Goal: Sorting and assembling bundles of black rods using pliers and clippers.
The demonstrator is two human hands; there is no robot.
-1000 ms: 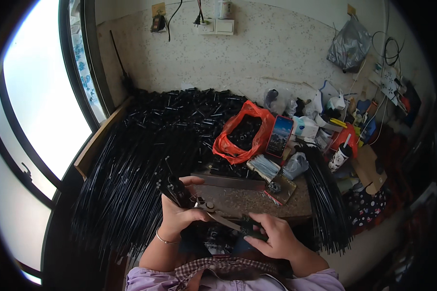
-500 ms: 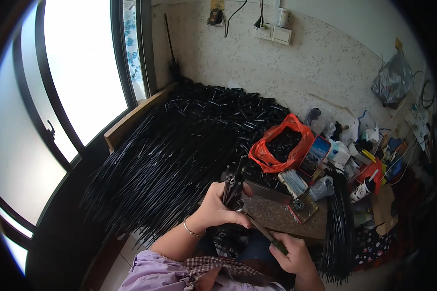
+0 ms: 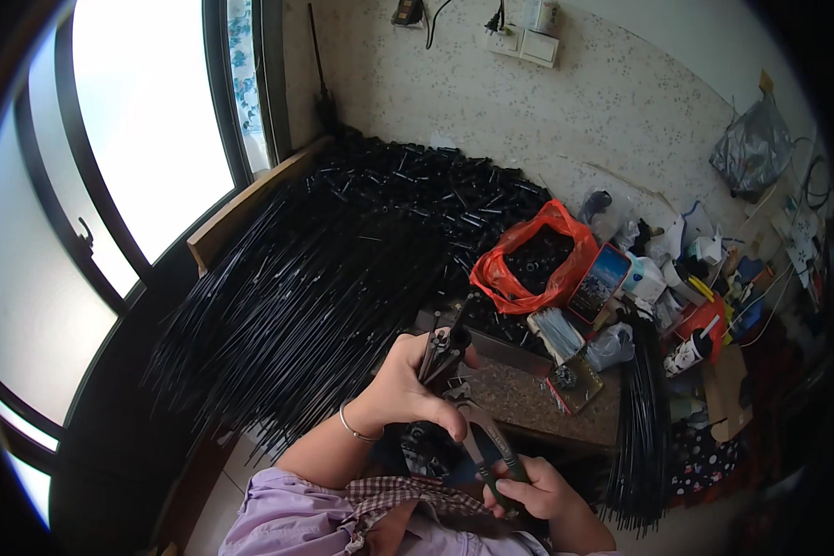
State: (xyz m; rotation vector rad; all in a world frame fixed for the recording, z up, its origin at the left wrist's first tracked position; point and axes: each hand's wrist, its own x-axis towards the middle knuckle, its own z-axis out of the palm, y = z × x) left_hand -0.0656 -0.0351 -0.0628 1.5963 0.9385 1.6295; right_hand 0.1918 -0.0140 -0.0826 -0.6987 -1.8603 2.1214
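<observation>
My left hand (image 3: pixel 408 385) is closed around a small cluster of black tubular pieces (image 3: pixel 445 347), gripped between fingers and thumb. Pliers (image 3: pixel 501 447) with dark green grips are in my right hand (image 3: pixel 539 491), their handles spread apart. Their jaws point up toward the underside of the cluster, beside my left thumb; whether they touch a piece I cannot make out. Both hands are above the front edge of a speckled brown tabletop (image 3: pixel 500 397). Beyond my left hand lies a wide spread of long thin black rods (image 3: pixel 287 315).
Short black tubes (image 3: pixel 417 185) are heaped against the wall. A red plastic bag (image 3: pixel 491 283) holds small black parts, with a phone (image 3: pixel 598 285) beside it. A rod bundle (image 3: pixel 641 426) hangs at the tabletop's right. Clutter and a cup (image 3: pixel 690 354) lie farther right.
The pliers' handles have spread apart, and my right hand has shifted slightly left and down. My left hand still grips the black pieces. The whole view has shifted a little.
</observation>
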